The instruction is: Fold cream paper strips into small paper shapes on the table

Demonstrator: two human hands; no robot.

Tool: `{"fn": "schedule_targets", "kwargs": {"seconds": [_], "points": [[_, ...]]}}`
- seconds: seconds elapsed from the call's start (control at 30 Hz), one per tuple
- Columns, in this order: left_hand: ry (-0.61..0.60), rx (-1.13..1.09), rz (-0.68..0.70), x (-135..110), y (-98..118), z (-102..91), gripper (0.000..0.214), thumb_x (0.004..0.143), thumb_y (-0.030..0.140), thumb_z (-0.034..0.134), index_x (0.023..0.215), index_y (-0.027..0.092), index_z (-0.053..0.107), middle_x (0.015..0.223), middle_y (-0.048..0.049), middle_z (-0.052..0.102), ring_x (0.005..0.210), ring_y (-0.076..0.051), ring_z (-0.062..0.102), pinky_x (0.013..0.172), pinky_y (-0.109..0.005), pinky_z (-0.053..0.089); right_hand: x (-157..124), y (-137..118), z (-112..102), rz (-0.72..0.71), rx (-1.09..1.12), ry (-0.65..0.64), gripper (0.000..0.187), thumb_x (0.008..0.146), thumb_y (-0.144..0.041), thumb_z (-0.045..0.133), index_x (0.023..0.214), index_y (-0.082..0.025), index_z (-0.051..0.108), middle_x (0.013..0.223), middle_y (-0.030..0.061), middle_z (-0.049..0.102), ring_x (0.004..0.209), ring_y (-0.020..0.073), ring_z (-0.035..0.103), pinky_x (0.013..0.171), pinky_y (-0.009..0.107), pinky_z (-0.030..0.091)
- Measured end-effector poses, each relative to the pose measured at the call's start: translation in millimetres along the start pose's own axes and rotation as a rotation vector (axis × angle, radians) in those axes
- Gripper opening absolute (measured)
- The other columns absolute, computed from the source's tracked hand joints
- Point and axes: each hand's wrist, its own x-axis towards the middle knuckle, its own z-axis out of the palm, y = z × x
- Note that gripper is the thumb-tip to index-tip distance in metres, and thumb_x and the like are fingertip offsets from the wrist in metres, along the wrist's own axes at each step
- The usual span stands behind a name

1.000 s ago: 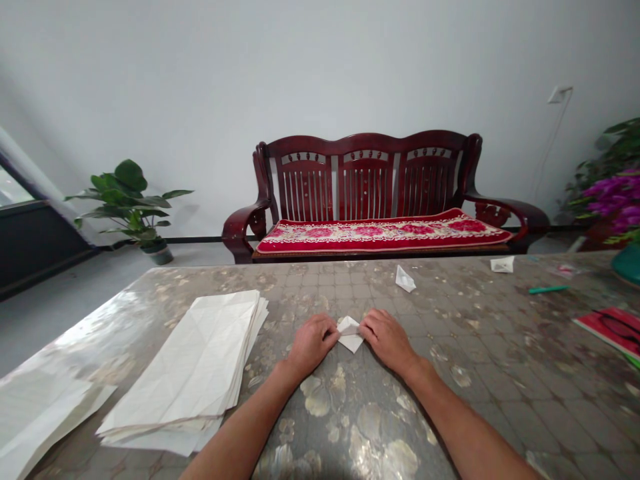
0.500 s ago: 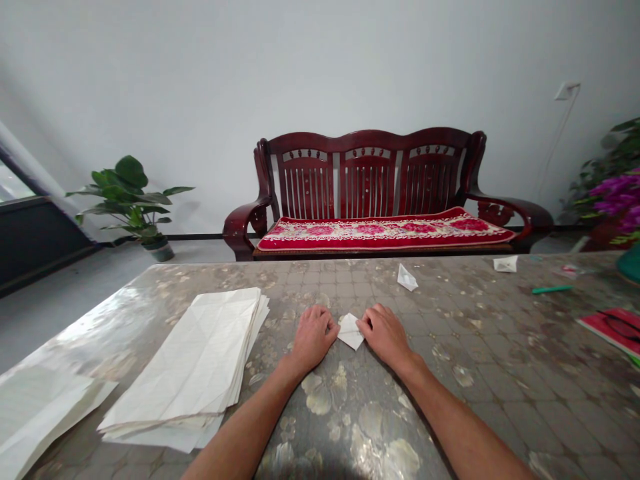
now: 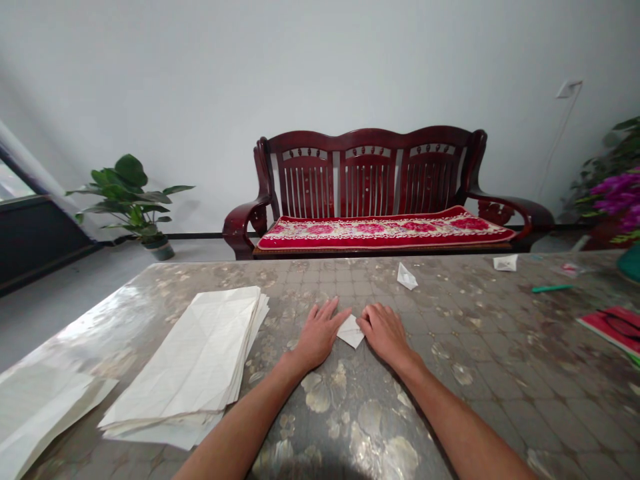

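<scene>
A small folded white paper (image 3: pixel 351 331) lies on the patterned table (image 3: pixel 380 400) between my two hands. My left hand (image 3: pixel 319 333) lies flat with its fingers stretched out, covering the paper's left part. My right hand (image 3: pixel 383 331) rests on the paper's right side with its fingers curled down and pressed on it. Most of the paper is hidden under the two hands.
A stack of large creased white sheets (image 3: pixel 200 360) lies to the left, more sheets (image 3: pixel 35 407) at the far left. Folded paper pieces (image 3: pixel 406 276) (image 3: pixel 504 263), a green pen (image 3: pixel 550 289) and a red book (image 3: pixel 610 327) lie on the right. A wooden bench (image 3: pixel 370 193) stands behind.
My left hand has opened from a curled pinch to flat, stretched fingers over the paper. My right hand has hardly moved. The paper stays in place.
</scene>
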Motion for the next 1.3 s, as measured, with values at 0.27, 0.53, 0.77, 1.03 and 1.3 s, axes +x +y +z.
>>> {"fn": "schedule_targets", "kwargs": {"seconds": [0.27,0.53,0.77,1.03,1.3], "points": [[-0.075,0.087,0.084,0,-3,0.9,0.054,0.094,0.014,0.039,0.145,0.031,0.040,0.156,-0.0085,0.033,0.144,-0.026,0.029,0.115,-0.050,0.024,-3,2,2,0.001,-0.054,0.064,0.011,0.093,-0.029,0.055,0.085,-0.022,0.060,0.089,0.0038,0.063,0.087,0.0206,0.053,0.073,0.032,0.031],[-0.042,0.131,0.084,-1,-1,1.4,0.050,0.096,0.018,0.037,0.144,0.030,0.040,0.156,-0.0100,0.034,0.144,-0.027,0.030,0.114,-0.051,0.026,-6,-7,0,-0.007,0.030,0.070,0.016,0.086,-0.038,0.063,0.085,-0.023,0.059,0.091,0.0043,0.063,0.090,0.0224,0.053,0.075,0.033,0.032],[-0.049,0.137,0.066,-1,2,1.9,0.049,0.096,0.018,0.036,0.144,0.030,0.040,0.155,-0.0096,0.035,0.144,-0.026,0.030,0.114,-0.052,0.026,0,-3,0,0.109,0.023,0.032,0.017,0.084,-0.039,0.064,0.083,-0.023,0.059,0.090,0.0048,0.063,0.088,0.0223,0.053,0.073,0.033,0.031],[-0.169,0.148,0.145,13,1,-16.5,0.049,0.091,0.011,0.044,0.138,0.025,0.046,0.150,-0.0126,0.041,0.138,-0.027,0.038,0.111,-0.046,0.033,3,6,-6,0.099,0.036,-0.012,0.009,0.091,-0.025,0.053,0.086,-0.022,0.060,0.094,0.0043,0.066,0.088,0.0208,0.054,0.072,0.031,0.031],[-0.308,0.070,0.276,46,5,-46.6,0.034,0.078,0.015,0.068,0.109,0.022,0.059,0.112,-0.0062,0.060,0.109,-0.023,0.056,0.093,-0.032,0.045,3,24,4,0.167,0.384,0.086,0.016,0.082,-0.016,0.047,0.085,-0.023,0.060,0.088,0.0006,0.067,0.085,0.0188,0.057,0.071,0.028,0.037]]}}
